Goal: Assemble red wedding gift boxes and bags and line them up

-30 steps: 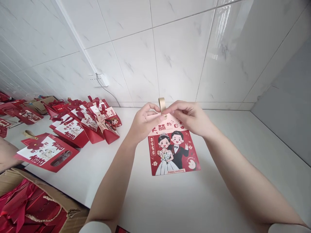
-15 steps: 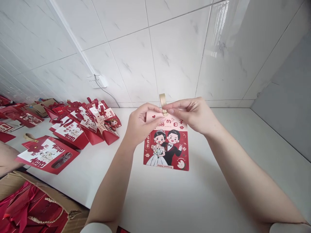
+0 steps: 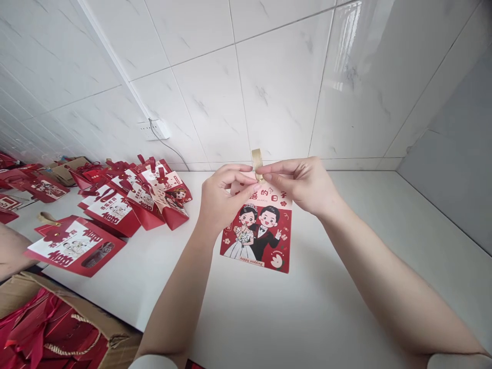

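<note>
A red and pink wedding gift bag, printed with a cartoon bride and groom, hangs upright in front of me, its lower edge tilted a little. From its top rises a gold ribbon loop. My left hand pinches the bag's top edge from the left, thumb across the front. My right hand is closed on the base of the ribbon, thumb and forefinger together where it meets the bag. The fingertips of both hands nearly meet there and partly hide the printed lettering.
Finished-looking red gift bags stand in a cluster on the white table at left. Nearer is one with a gold ribbon. A cardboard box of red bags sits lower left. Another person's arm shows at the left edge. A tiled wall stands behind.
The bag's lower part has swung slightly left and now tilts. Both hands stay at its top, having shifted slightly left.
</note>
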A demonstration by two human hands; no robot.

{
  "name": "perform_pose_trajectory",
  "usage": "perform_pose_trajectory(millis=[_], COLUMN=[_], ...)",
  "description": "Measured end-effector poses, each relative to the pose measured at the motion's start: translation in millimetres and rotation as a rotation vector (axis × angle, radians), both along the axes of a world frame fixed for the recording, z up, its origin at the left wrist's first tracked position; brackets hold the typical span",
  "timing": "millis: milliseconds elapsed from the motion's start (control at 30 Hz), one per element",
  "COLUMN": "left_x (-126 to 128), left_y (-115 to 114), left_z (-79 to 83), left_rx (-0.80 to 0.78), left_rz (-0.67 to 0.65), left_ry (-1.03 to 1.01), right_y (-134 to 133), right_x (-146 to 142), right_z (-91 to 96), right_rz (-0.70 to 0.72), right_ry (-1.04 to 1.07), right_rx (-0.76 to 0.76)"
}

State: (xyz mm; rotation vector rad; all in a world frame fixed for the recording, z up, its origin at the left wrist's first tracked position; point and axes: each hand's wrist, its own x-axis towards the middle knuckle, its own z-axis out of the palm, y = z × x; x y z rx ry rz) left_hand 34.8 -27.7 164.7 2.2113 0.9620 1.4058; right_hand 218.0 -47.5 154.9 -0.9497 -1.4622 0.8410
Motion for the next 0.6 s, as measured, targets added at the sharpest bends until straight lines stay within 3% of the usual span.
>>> perform_pose_trajectory(millis=[100, 233, 333, 433, 600], left_x=[0.3, 0.1, -2.4, -5.6, -3.8], left_y=[-2.8, -4.8, -3.8, -2.8, -9.8], left_z=[0.9, 3.4, 6.8, 9.7, 13.3], left_rx=[0.009, -0.038, -0.062, -0.147, -0.16], left_rz=[0.039, -0.014, -0.033, -0.037, 0.019], left_ry=[0.041, 0.124, 0.043, -0.024, 0.092], right_y=[0.8, 0.7, -1.9, -6.8, -18.7], right_x=[-0.6, 0.5, 2.1, 2.3, -0.8], right_z=[-1.1, -1.9, -0.1, 3.6, 10.0], right_rz=[-0.004, -0.016, -0.007, 0.01, -0.039], right_ry=[0.005, -0.012, -0.023, -0.052, -0.192], right_rx=[-0.011, 0.007, 0.024, 0.063, 0.172])
